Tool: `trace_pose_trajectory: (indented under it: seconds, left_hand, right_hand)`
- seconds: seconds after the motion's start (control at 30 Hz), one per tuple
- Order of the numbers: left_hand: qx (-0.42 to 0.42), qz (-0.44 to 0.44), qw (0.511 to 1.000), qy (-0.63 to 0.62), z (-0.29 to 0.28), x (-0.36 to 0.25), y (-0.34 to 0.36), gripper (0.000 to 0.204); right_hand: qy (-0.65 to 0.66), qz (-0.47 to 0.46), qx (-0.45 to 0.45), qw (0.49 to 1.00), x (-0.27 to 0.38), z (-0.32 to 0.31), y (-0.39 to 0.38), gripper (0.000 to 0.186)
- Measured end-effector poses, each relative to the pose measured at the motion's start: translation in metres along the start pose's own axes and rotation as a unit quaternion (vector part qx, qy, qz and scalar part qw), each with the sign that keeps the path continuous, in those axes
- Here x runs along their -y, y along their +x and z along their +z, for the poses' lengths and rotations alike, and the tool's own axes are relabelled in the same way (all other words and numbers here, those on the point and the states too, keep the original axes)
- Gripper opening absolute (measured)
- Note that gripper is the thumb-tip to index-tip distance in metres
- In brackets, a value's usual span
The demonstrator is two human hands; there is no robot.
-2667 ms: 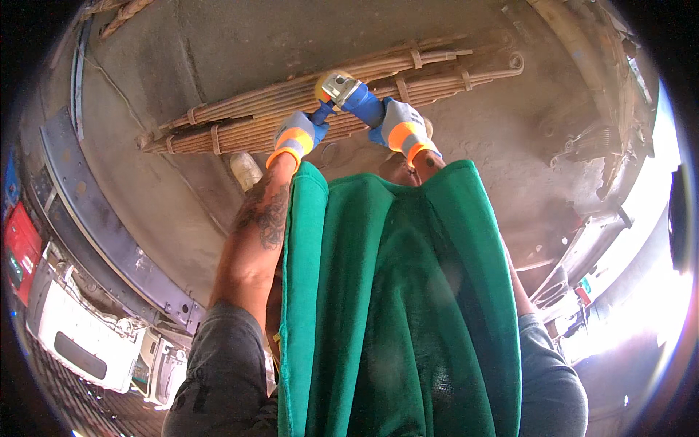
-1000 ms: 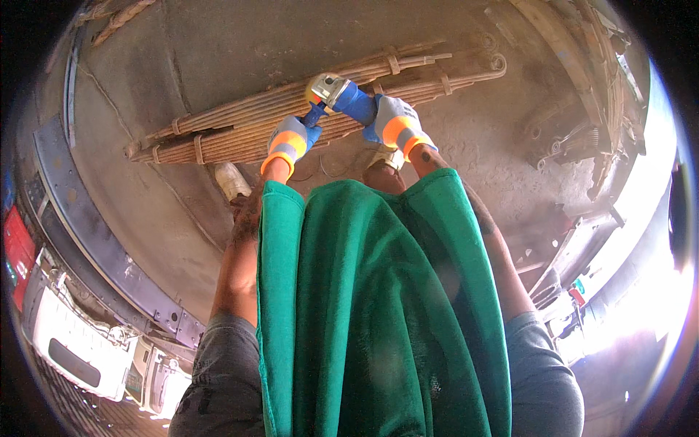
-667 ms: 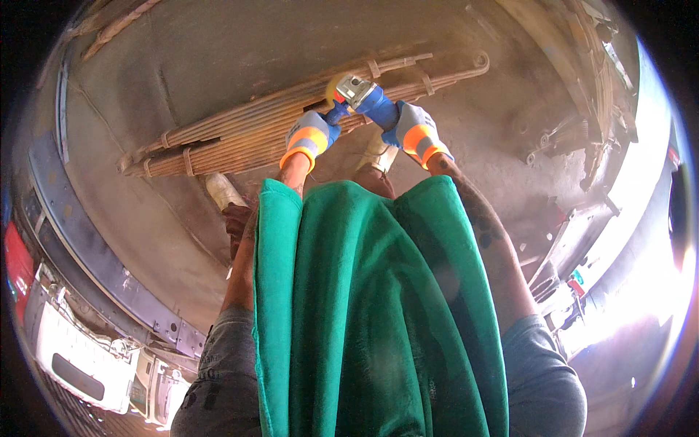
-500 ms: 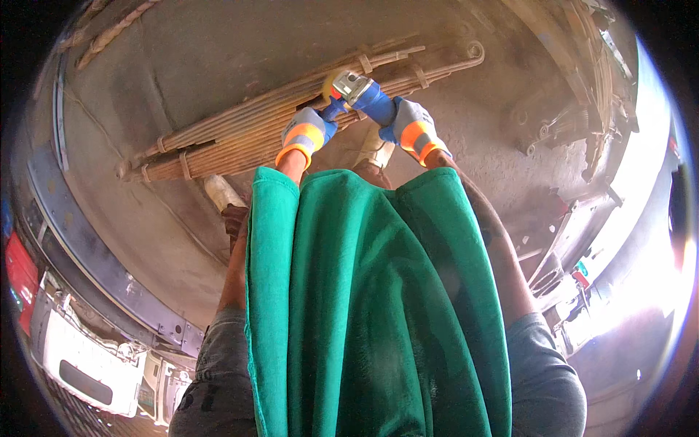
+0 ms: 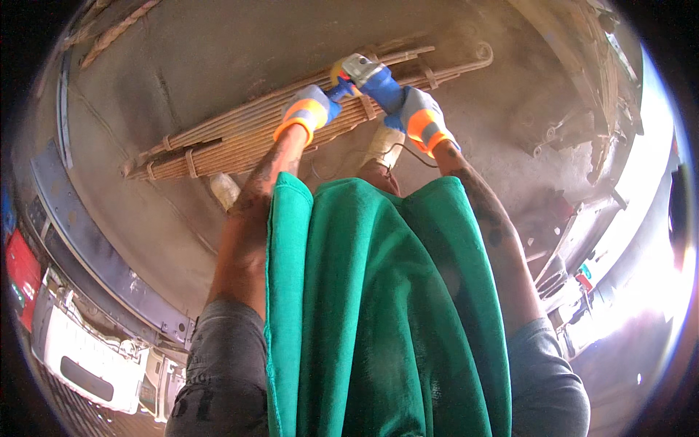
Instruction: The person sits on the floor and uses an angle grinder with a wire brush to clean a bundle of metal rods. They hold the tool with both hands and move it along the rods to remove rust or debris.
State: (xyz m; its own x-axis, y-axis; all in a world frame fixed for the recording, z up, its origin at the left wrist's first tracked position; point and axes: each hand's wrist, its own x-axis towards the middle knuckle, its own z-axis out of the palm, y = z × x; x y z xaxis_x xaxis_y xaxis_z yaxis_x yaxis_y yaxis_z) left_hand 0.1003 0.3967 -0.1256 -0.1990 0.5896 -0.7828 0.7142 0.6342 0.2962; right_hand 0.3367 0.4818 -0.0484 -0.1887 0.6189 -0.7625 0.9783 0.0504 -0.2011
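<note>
A blue angle grinder [image 5: 384, 89] with a silver gear head is held over a rusty leaf spring pack [image 5: 255, 131]. My right hand [image 5: 420, 114], in a grey and orange work glove, wraps round the grinder's body. My left hand [image 5: 309, 109], gloved alike, grips the blue side handle. A yellowish disc [image 5: 337, 73] shows at the head, next to the upper leaves; whether it touches them I cannot tell. Metal clips [image 5: 191, 163] band the leaves together. A dark cord [image 5: 416, 154] runs below my right wrist.
A green apron [image 5: 386, 306] hangs before me, with light-coloured shoes [image 5: 384, 144] below it. Rusty steel parts [image 5: 575, 87] lie at the right. A long grey beam [image 5: 109, 269] curves along the left, near a white vehicle cab [image 5: 91, 360].
The grinder and my right hand have shifted slightly right in view. My left forearm shows more beside the apron. The cord has come into sight near my right wrist.
</note>
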Motion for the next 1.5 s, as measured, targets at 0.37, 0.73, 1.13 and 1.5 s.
trace_pose_trajectory:
  seconds: [0.37,0.73,1.13,1.5]
  left_hand:
    - [0.050,-0.110,0.993,-0.016,-0.004,0.078,-0.053,0.052]
    - [0.002,-0.136,0.990,-0.026,-0.051,0.185,-0.063,0.049]
    - [0.012,-0.154,0.988,-0.010,-0.072,0.276,-0.127,0.046]
    - [0.044,-0.130,0.991,-0.001,-0.066,0.197,-0.097,0.049]
  right_hand:
    - [0.029,-0.026,0.022,0.999,0.059,0.071,-0.022,0.051]
    - [-0.006,-0.063,0.050,0.997,0.165,0.107,-0.015,0.054]
    - [0.035,-0.068,0.101,0.992,0.234,0.178,-0.058,0.057]
    - [0.041,-0.028,0.031,0.998,0.171,0.163,-0.049,0.058]
